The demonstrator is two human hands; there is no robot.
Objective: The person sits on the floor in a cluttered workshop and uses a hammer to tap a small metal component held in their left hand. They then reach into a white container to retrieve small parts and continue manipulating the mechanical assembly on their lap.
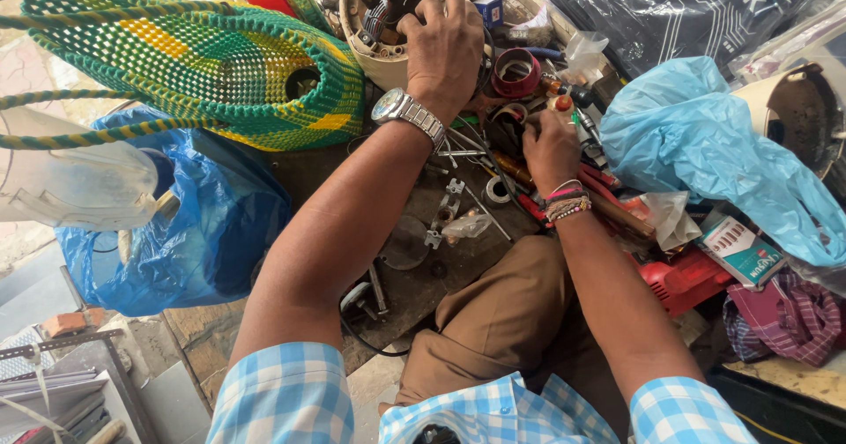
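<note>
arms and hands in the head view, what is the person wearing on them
Both arms are bare below short sleeves in a light blue and white check. The left hand has a silver metal watch on its wrist. The right hand has several thin bands and beaded bracelets, pink among them, on its wrist.

My left hand [445, 52], with a steel wristwatch [407, 114] on the wrist, lies on top of a cream round motor housing [370, 43], the fingers spread over its open side. My right hand [551, 149], with coloured thread bracelets [567, 204], reaches into a heap of small tools and touches a screwdriver with an orange handle [561, 105]; I cannot tell if it grips it. A green and yellow woven basket [211, 65] lies at the left, above a blue plastic bag [203, 233]. A light blue plastic bag [705, 153] is at the right.
</note>
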